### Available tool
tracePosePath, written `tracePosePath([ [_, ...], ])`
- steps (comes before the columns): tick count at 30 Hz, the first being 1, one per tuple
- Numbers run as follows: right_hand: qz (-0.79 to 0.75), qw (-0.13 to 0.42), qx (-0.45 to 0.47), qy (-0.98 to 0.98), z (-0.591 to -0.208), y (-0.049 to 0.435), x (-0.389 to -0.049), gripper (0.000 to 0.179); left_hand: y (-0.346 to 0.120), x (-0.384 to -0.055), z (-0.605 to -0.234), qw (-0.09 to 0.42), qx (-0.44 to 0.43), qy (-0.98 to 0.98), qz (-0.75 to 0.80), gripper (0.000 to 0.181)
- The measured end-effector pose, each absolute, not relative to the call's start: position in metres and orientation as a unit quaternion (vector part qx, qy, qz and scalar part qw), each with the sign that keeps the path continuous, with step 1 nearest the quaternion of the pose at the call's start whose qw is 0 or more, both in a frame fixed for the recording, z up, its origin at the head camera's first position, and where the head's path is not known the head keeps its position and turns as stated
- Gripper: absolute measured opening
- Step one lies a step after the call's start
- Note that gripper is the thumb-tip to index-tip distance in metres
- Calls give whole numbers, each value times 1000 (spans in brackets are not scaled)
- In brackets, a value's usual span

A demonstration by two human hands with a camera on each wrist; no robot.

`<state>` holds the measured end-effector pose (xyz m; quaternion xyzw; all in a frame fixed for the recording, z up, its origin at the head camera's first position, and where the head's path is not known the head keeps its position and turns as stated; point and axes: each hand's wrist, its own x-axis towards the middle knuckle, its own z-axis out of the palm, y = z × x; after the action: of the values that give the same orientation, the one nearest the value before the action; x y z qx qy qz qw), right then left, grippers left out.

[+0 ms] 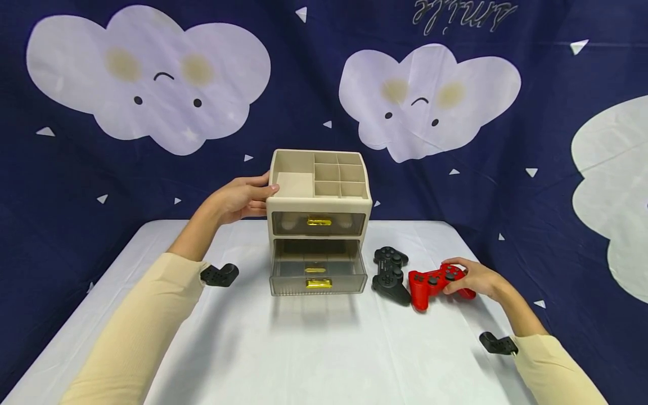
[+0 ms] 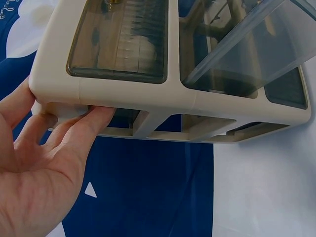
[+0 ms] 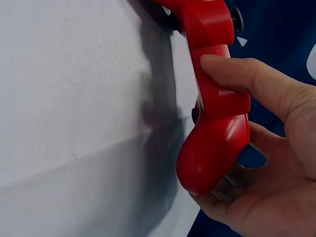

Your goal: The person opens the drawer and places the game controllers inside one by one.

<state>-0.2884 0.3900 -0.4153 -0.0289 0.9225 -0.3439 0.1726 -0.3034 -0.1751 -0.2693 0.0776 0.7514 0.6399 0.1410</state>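
Note:
A cream drawer organizer [image 1: 319, 202] stands on the table, its smoky lower drawer [image 1: 291, 286] pulled out and its upper drawer [image 1: 288, 226] pushed in. My left hand [image 1: 234, 199] grips the organizer's upper left side, thumb over the top rim and fingers along the side wall. At the right, my right hand [image 1: 482, 278] holds a red game controller [image 1: 426, 284] by its right part. In the right wrist view, the thumb presses on one edge of the red controller [image 3: 215, 143] while the other fingers curl beneath the grip.
A black game controller [image 1: 388, 275] lies between the organizer and the red one. White cloth covers the table [image 1: 324, 360]. Behind it hangs a dark blue curtain [image 1: 304, 84] with cloud prints. Small black devices [image 1: 220, 275] are strapped at both wrists.

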Motion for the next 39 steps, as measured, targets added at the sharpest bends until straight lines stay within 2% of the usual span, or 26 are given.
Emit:
tracePosePath([
  [8,-329,129,-39,935,-405,391,-285,87,-175,-303,-268,145,78,753,637,72],
  [20,-301,66,-37,950,-365,377,-279,92,-175,-302,-266,147,76,754,636,73],
  [27,-297,38,-38,953,-336,353,-272,95,-175,-301,-266,149,81,753,636,74],
  [39,-279,9,-53,959,-296,302,-249,90,-175,-300,-267,147,85,752,638,74],
])
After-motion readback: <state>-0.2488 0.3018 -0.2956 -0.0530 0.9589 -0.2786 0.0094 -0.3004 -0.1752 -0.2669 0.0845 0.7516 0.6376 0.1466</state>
